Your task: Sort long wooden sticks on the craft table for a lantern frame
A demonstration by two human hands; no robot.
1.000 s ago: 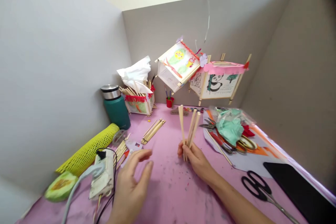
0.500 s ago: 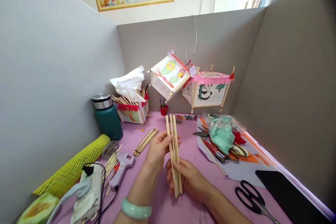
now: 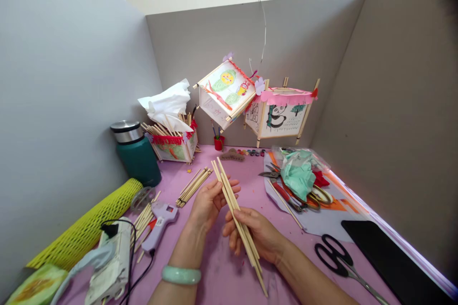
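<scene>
A few thin wooden sticks (image 3: 240, 228) slant across the middle of the view, their ends uneven. My right hand (image 3: 255, 228) is closed round their lower half, with the thumb on top and the fingers underneath. Behind their upper part lies my left hand (image 3: 209, 202), its fingers spread and its thumb beside the sticks; whether it bears any of their weight I cannot tell. On the left wrist is a pale green bangle (image 3: 181, 275). Just left of this hand rests a tied bundle of similar sticks (image 3: 194, 187) on the purple tabletop (image 3: 222, 286).
At left stand a teal flask (image 3: 138, 159), a glue gun (image 3: 160, 226), a power strip (image 3: 112, 262) and a stick-filled box (image 3: 175, 150). Two decorated paper lanterns (image 3: 225, 88) (image 3: 284, 116) occupy the back. Pliers (image 3: 282, 190), scissors (image 3: 338, 259) and a black slab (image 3: 390, 257) lie right.
The sticks have tilted, their lower ends swinging right and spreading unevenly. My left fingers have loosened and spread; my right hand keeps its grip. The view has dipped slightly.
</scene>
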